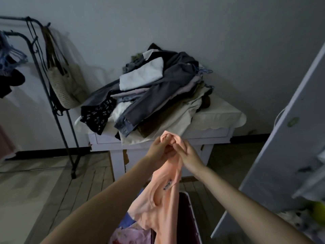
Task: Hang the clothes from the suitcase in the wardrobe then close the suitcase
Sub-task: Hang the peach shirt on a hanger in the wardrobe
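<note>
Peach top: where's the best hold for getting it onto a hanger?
Grip the peach top at its bunched upper edge, coming from above, where left hand and right hand already pinch it; the rest hangs freely below, label showing.

Shirt [162,196]: peach-orange, plain, with a small white label that has dark print.
Suitcase [186,213]: dark maroon inside, with a pale edge.
Cloth in the suitcase [130,234]: pink with a soft flower pattern; beside it a piece of blue.
Desk [175,140]: pale lilac-white.
Desk cover [219,117]: cream, with a scalloped edge.
Trousers [158,95] on top of the pile: dark grey.
Folded cloth [140,76] on top of the pile: white.
Garment [98,113] at the left edge of the desk: black with small white flowers.
Cuff [123,126] at the front edge of the desk: blue denim.
Bag [68,87]: beige, woven, with brown handles.
Rack [58,117]: black.
Door [281,147]: white, with a small green sticker.
</note>
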